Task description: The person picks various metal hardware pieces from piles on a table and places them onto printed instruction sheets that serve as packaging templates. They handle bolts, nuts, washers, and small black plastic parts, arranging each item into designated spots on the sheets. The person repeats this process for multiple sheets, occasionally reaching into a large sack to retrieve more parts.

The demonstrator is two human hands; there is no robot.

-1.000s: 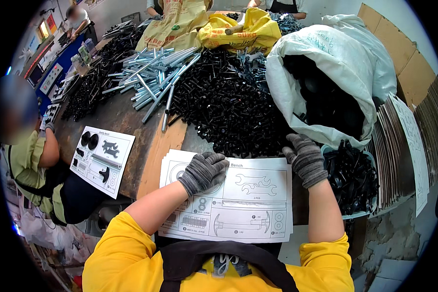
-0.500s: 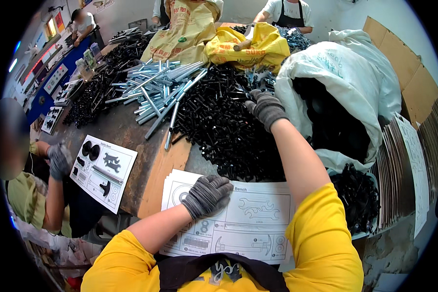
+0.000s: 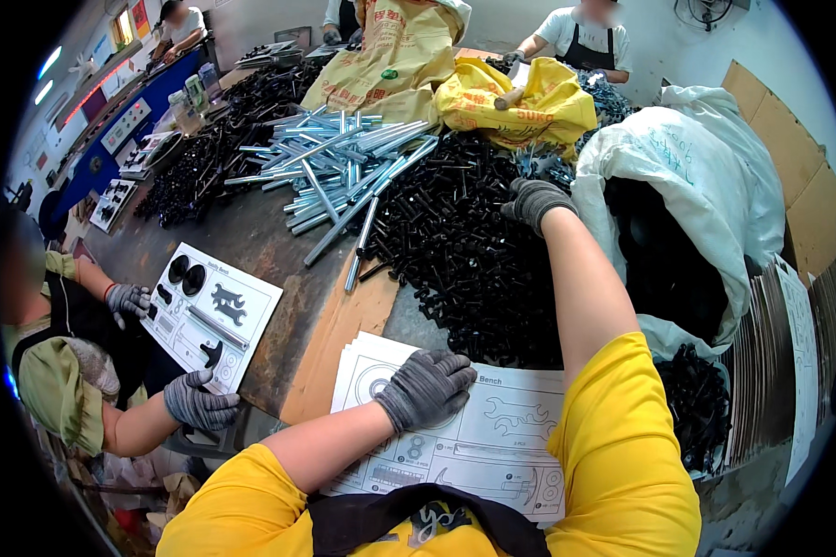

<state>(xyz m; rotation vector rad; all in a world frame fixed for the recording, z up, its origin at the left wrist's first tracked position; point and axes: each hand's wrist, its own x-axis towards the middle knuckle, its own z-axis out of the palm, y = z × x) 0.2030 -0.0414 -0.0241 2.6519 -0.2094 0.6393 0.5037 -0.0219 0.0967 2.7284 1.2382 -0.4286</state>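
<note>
My left hand [image 3: 425, 390], in a grey knit glove, lies flat with fingers extended on a stack of printed sheets [image 3: 437, 475] showing outlines of wrenches and other parts. My right hand [image 3: 539, 204], gloved alike, reaches to the far right side of a big heap of black bolts [image 3: 474, 251], beside the open white sack [image 3: 659, 153]. Its fingers curl down; whatever they hold is hidden. Just beyond it are small silvery metal pieces [image 3: 541, 162] in front of a yellow sack [image 3: 529, 111].
Silver metal tubes [image 3: 344, 167] lie piled left of the bolts. On my left, a co-worker's gloved hands [image 3: 200, 401] are at a printed card [image 3: 223, 316] carrying parts. A bin of black parts [image 3: 692, 399] and stacked cardboard [image 3: 762, 362] stand on the right. Other people work across the table.
The whole view has shifted, so the table sits farther right and lower. My right hand's fingers are more curled. The co-worker's hands have moved, one now at the card's lower edge.
</note>
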